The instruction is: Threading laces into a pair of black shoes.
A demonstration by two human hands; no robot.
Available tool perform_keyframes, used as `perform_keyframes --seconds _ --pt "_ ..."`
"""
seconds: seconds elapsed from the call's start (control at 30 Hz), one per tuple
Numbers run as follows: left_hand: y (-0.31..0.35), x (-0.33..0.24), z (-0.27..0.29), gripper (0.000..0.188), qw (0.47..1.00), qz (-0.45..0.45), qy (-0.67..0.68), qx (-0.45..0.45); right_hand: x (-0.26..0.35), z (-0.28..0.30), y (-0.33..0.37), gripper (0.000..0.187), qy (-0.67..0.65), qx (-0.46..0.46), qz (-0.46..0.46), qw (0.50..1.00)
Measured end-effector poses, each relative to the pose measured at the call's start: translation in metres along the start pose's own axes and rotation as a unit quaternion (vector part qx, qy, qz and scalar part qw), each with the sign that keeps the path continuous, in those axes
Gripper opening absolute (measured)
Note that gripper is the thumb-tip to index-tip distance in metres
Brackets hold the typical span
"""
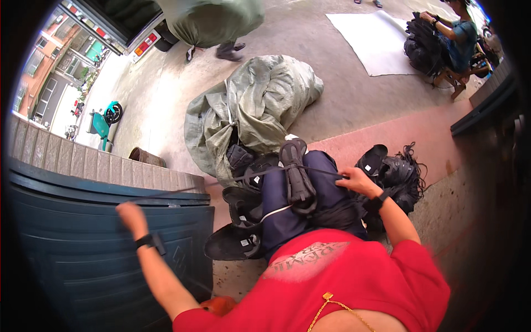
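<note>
A black shoe (299,185) lies across my thighs, its white-marked end pointing away from me. A long black shoelace (232,179) crosses over the shoe and stretches between my hands. My left hand (133,218), a little blurred, is raised far to the left and closed on one end of the lace. Closer to the shoe, my right hand (358,182) pinches the lace beside my right knee. More black shoes (231,242) with small white labels lie to the left of my legs. At the right, a bundle of loose black laces (406,172) hangs by another black shoe (373,159).
A large grey-green sack (276,88) with shoes at its mouth lies ahead. Beyond it, a person carries another sack (215,22). A blue metal door (110,243) stands at my left. At the far right, a seated person holds black items near a white sheet (373,47).
</note>
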State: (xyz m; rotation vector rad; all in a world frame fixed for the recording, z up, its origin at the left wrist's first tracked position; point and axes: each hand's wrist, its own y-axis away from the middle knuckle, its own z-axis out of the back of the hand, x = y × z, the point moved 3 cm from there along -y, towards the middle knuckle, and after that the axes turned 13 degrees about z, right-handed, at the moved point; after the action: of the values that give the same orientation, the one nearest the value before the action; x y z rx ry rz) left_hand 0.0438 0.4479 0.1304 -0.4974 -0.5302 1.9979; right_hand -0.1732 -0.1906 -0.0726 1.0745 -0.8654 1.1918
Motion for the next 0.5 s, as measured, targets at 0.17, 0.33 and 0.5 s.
perform_keyframes --seconds 0.17,0.33,0.5 --pt "-0.092 0.234 0.163 0.025 0.967 0.169 -0.149 -0.12 0.006 0.066 0.049 0.023 -0.144 -0.115 0.012 0.983" --pt "-0.056 0.296 0.217 0.024 0.74 0.469 0.432 -0.212 0.016 0.145 0.1 0.023 -0.319 -0.264 0.079 0.907" --pt "-0.06 0.354 0.257 0.016 0.96 0.08 -0.22 -0.155 0.009 0.219 0.165 0.019 -0.505 -0.389 0.272 0.721"
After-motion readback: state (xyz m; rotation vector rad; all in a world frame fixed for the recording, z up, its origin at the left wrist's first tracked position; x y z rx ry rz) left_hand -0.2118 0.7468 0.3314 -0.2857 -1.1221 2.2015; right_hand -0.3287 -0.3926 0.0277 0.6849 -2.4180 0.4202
